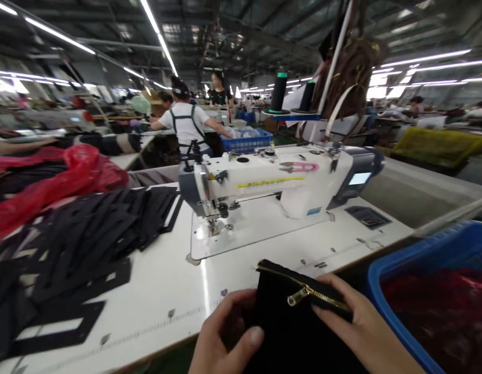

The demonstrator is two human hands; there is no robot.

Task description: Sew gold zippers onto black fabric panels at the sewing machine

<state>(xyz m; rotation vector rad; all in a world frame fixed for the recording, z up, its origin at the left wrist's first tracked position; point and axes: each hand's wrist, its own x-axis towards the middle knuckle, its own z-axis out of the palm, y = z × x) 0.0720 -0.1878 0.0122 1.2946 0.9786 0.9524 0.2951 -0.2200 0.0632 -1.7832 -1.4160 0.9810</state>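
A black fabric piece (279, 317) with a gold zipper (322, 297) along its top is held up in front of the table edge. On its left side my left hand (231, 332) is closed, thumb on the near face. My right hand (353, 317) pinches the zipper end at the upper right, close to the gold zipper pull (297, 297). Beyond the fabric stands a white sewing machine (264, 182); its needle area is apart from both hands. The lower part of the black piece runs out of the frame.
Black cut pieces with slots (92, 234) are heaped on the left of the white table (158, 296), beside a red plastic bag (85, 166). A blue basket (381, 291) stands at the right. Pink-handled snips (305, 167) rest on the machine. A person (184, 119) works behind.
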